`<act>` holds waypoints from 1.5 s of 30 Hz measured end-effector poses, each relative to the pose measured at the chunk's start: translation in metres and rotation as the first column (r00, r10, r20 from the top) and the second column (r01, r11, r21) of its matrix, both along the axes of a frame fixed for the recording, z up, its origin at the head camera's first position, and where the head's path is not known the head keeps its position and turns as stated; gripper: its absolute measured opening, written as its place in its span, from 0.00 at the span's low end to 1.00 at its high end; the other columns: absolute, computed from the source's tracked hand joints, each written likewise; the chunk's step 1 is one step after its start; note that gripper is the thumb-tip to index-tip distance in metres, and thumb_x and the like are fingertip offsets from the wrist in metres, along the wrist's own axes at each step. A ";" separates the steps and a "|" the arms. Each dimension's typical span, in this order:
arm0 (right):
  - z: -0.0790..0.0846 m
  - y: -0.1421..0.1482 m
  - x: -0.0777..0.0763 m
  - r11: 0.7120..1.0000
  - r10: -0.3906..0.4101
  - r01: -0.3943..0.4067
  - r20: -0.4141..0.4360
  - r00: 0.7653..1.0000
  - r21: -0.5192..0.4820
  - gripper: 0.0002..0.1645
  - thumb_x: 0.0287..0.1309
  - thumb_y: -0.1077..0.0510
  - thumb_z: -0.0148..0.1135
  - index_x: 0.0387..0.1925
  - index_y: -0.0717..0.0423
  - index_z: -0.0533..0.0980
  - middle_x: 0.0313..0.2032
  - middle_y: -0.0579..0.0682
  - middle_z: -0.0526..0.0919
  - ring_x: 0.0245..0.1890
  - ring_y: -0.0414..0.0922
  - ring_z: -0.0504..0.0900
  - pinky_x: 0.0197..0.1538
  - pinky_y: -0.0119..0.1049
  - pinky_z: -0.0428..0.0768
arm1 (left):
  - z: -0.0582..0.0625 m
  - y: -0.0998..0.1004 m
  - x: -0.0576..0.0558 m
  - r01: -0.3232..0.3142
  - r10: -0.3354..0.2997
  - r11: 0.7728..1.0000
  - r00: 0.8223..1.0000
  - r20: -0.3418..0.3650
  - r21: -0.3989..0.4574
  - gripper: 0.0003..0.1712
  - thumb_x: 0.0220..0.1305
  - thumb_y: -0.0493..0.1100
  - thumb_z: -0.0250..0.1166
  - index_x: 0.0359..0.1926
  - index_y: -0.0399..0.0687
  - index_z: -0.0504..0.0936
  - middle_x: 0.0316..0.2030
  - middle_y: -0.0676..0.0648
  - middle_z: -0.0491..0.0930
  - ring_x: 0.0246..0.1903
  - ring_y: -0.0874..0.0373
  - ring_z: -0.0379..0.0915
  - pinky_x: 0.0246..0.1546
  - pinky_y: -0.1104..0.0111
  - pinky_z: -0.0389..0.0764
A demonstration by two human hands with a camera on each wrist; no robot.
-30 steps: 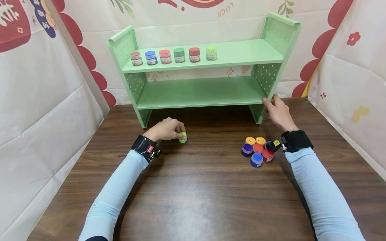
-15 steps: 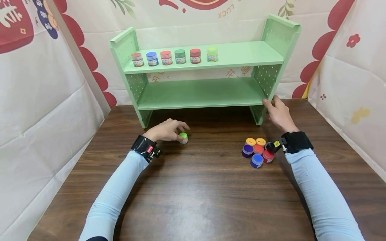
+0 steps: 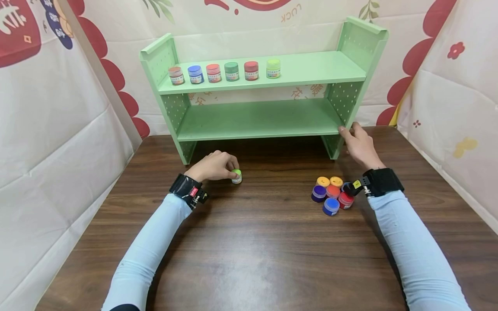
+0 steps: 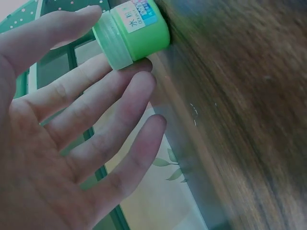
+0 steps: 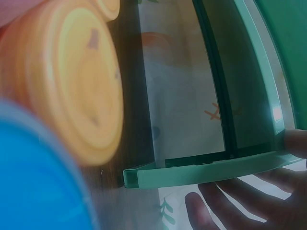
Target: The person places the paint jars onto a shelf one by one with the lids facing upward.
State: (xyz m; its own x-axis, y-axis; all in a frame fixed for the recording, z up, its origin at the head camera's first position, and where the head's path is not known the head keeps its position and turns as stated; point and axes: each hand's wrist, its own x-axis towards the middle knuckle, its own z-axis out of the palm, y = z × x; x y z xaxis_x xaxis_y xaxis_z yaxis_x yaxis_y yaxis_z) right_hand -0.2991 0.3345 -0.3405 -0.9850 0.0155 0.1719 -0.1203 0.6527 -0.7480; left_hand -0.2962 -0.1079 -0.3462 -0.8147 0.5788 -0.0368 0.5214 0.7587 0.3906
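Note:
In the head view my left hand (image 3: 214,166) pinches a small light-green paint jar (image 3: 237,176) on the table, in front of the shelf's left half. The left wrist view shows the thumb on one side of the lid and fingers on the other; the jar's label (image 4: 137,15) faces this camera. My right hand (image 3: 359,146) grips the right side panel of the green two-tier shelf (image 3: 258,119), thumb at the lower board's end and fingers along the panel's outer face. In the right wrist view these fingers (image 5: 240,201) lie beyond the panel edge.
Several paint jars stand in a row on the upper board (image 3: 311,69). By my right wrist, yellow jars (image 3: 323,182), red jars (image 3: 346,199), a purple jar (image 3: 318,193) and blue jars (image 3: 331,206) cluster on the brown table (image 3: 249,246). Printed cloth (image 3: 70,172) hangs around the table.
Half a second ago the left fingers were spread off the green jar; now they close on its lid again. The jar has turned, showing its label. The right hand keeps its place.

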 end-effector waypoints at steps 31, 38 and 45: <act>0.002 0.002 -0.003 0.997 -0.016 0.018 -0.033 0.999 0.070 0.45 0.76 0.30 0.36 0.73 0.61 0.59 0.60 0.70 0.76 0.28 0.31 0.76 0.33 0.28 0.75 | -0.003 0.005 0.000 -0.018 0.023 0.998 0.997 -0.076 0.068 0.15 0.69 0.52 0.65 0.46 0.48 0.88 0.39 0.52 0.90 0.41 0.59 0.85 0.44 0.62 0.83; 0.001 -0.001 -0.003 0.999 -0.007 0.009 -0.027 1.000 0.050 0.45 0.76 0.30 0.36 0.74 0.60 0.59 0.61 0.69 0.76 0.32 0.35 0.79 0.34 0.26 0.75 | 0.010 0.012 0.009 -0.030 0.055 0.987 0.986 -0.158 0.158 0.15 0.68 0.52 0.66 0.45 0.48 0.88 0.34 0.52 0.89 0.35 0.61 0.84 0.35 0.66 0.79; 0.000 0.001 -0.003 0.998 -0.015 0.016 -0.018 1.000 0.059 0.46 0.76 0.30 0.36 0.74 0.61 0.58 0.63 0.70 0.75 0.34 0.37 0.79 0.34 0.26 0.75 | 0.035 0.037 0.008 0.036 0.016 0.978 0.969 -0.246 0.207 0.16 0.68 0.53 0.66 0.48 0.49 0.88 0.36 0.51 0.89 0.35 0.61 0.84 0.36 0.65 0.80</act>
